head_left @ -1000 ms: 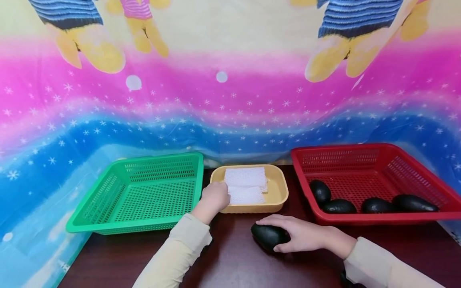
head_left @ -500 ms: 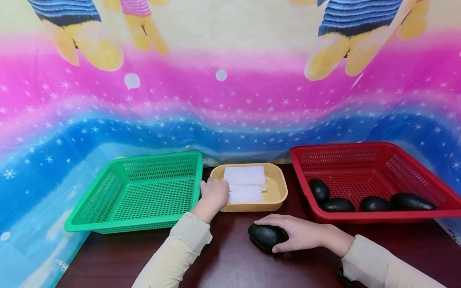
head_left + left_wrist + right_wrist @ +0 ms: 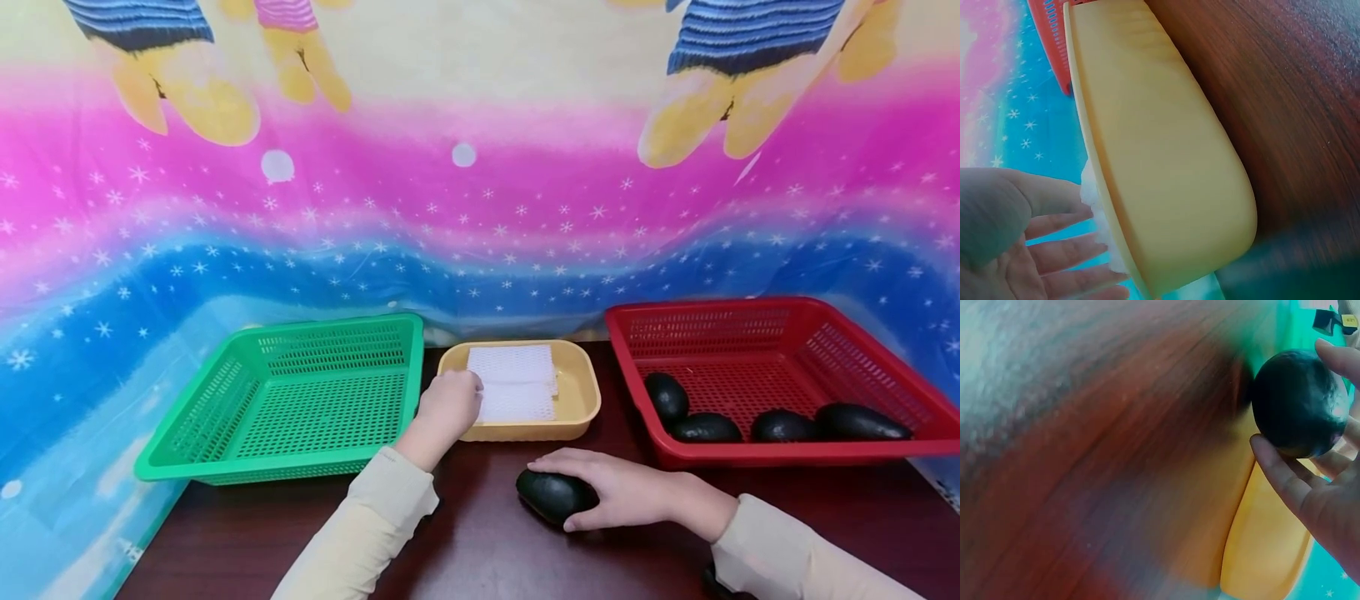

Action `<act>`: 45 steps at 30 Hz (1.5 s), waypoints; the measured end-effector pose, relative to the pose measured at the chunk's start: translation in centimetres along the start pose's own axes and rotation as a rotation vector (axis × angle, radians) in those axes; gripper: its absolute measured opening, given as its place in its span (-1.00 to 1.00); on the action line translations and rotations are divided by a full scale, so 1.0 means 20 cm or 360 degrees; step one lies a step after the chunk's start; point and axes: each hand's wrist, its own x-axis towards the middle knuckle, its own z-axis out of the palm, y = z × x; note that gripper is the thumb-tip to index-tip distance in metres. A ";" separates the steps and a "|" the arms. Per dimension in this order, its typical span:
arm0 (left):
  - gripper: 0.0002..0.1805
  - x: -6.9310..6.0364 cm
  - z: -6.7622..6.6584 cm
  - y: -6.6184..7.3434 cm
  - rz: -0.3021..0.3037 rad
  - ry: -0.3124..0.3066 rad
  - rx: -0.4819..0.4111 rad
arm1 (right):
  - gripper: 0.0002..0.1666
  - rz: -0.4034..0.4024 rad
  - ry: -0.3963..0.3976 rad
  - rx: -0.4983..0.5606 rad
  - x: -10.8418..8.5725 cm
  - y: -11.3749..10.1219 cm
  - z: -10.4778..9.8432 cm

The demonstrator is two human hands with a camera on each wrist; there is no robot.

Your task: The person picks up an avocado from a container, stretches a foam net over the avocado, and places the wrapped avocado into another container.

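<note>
Though part-covered, netting perhaps in left hand

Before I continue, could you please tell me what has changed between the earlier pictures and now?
The left hand has moved slightly farther into the yellow tray, and the lower mesh sheet shifted slightly right; whether it is pinched, I cannot tell. The right hand slid slightly left with the dark oval fruit in its grip. The red basket, its four fruits and the green basket stayed as they were.
</note>
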 end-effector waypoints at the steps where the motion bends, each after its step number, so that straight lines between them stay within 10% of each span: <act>1: -0.80 -0.01 0.00 0.00 0.0001 0.0027 -0.0018 | -0.22 0.0012 0.0000 0.0000 0.00 0.00 0.00; 20: -0.91 -0.05 -0.01 -0.01 0.0194 0.0358 -0.0121 | -0.21 0.0027 0.0039 -0.0059 0.00 -0.02 0.00; 45: -0.90 -0.09 -0.08 -0.08 0.0144 0.0273 -0.0729 | -0.20 -0.0027 0.0009 -0.0038 0.00 -0.02 0.00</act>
